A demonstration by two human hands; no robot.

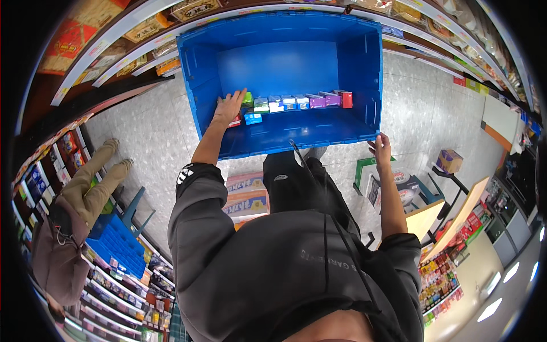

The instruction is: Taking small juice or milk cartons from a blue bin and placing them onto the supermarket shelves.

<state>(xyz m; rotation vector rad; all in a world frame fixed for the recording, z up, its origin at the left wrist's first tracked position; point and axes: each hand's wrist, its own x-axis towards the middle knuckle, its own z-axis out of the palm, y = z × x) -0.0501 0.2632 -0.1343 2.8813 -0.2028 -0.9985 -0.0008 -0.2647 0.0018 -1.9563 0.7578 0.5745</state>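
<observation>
One green box (247,98) beside the left fingers (238,98), which lie extended; grasp, cannot tell. Rightward of them, in line: one green-and-white box (261,105), three white-and-blue boxes (289,104), two purple boxes (330,101), one red box (346,100). Nearer the wearer: one blue box (253,118). One blue crate (279,62) holds all; right fingers (383,141), bent, at its near corner, grip unclear.

wearing a dark charcoal sweatshirt (245,251) here, loose and creased, with pale lettering (346,262) across the chest. trailing thin black cords (326,245) down the front. over to the left sleeve (199,196), bunched high on the forearm and flashing a bold white graphic (185,175) on black at the cuff! across to the right sleeve (401,245), gathered near the elbow, darker at its edge. down to bare fingers (383,142), then black trousers (285,194), showing a small pale oval mark (280,177).
</observation>
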